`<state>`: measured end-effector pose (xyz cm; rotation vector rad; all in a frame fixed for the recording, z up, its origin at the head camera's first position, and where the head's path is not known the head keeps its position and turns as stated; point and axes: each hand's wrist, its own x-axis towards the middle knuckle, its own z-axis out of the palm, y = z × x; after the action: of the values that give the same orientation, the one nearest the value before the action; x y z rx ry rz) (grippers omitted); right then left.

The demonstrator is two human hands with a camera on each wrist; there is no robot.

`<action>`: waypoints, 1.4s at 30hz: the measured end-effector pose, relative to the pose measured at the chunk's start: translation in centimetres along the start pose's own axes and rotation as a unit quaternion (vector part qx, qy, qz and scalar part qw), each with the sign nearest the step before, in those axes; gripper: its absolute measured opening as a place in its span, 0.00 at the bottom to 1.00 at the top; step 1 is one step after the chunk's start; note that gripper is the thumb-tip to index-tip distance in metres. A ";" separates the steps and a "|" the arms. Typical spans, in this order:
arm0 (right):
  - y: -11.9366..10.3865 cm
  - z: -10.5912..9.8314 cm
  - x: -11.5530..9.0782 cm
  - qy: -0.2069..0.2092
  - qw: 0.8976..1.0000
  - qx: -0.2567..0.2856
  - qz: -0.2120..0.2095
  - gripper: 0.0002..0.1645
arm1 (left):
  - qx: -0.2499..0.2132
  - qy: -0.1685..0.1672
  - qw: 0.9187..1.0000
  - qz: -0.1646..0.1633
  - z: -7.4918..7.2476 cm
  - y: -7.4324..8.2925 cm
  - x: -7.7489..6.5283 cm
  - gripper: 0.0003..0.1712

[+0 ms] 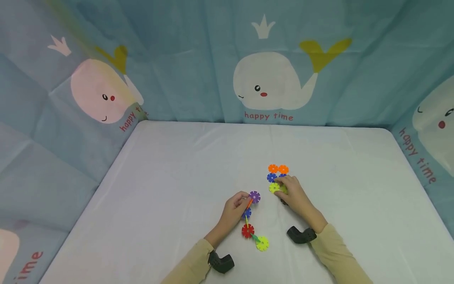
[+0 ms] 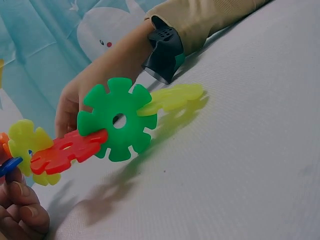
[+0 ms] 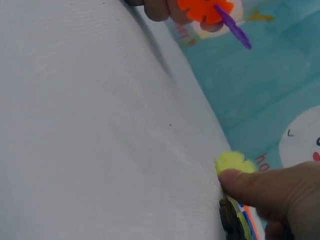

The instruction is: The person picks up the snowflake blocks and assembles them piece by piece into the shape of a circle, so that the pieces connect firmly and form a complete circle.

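My left hand (image 1: 235, 208) pinches a chain of slotted plastic flower discs near its upper end. From the top, the chain runs purple disc (image 1: 254, 197), orange disc (image 3: 202, 10), blue disc (image 1: 247, 213), yellow, red disc (image 1: 248, 231), green disc (image 2: 119, 120) and a yellow end disc (image 1: 262, 243). My right hand (image 1: 296, 197) is at the loose discs, pinching a yellow disc (image 3: 233, 162) between thumb and fingers. Under that hand, another yellow disc and a dark disc (image 3: 230, 220) are partly hidden.
Beyond the right hand lie two orange discs (image 1: 273, 169) and two blue discs (image 1: 272, 178), one blue partly covered. White cloth (image 1: 170, 169) covers the table, with blue whale-print curtains (image 1: 198, 63) at its back and sides. Each wrist wears a black camera mount (image 1: 301, 235).
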<state>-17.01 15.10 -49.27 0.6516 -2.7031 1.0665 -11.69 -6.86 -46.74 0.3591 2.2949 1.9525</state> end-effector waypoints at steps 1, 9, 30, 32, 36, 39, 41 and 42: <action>0.1 -0.1 0.0 0.007 1.000 0.006 -0.016 0.14 | 0.000 0.000 1.000 0.001 0.0 0.0 0.0 0.08; -0.6 0.2 0.0 0.020 0.980 0.134 -0.144 0.12 | 0.005 -0.001 1.000 0.005 0.1 0.0 0.0 0.07; -5.3 -0.4 0.1 -0.014 0.958 0.244 -0.148 0.02 | -0.003 -0.013 1.000 0.007 -0.8 0.1 -0.1 0.09; -5.4 -0.4 0.1 -0.009 0.959 0.238 -0.153 0.03 | -0.007 -0.012 1.000 0.005 -0.9 0.1 0.0 0.09; -5.6 -0.2 0.1 -0.025 0.956 0.267 -0.118 0.06 | -0.020 -0.019 1.000 -0.007 -0.8 0.1 0.1 0.10; -5.6 0.0 -0.2 -0.048 0.947 0.311 -0.066 0.05 | -0.030 -0.023 0.999 -0.019 -0.7 0.2 0.1 0.11; -5.5 0.0 -0.3 -0.053 0.943 0.326 -0.041 0.05 | -0.030 -0.021 0.999 -0.023 -0.6 0.2 0.2 0.11; -5.5 0.0 -0.3 -0.053 0.942 0.329 -0.034 0.04 | -0.028 -0.021 0.999 -0.022 -0.6 0.2 0.2 0.11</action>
<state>-14.20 11.60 -46.01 0.9031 -2.3442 1.9860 -12.01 -7.35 -46.45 0.3383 2.1995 1.9638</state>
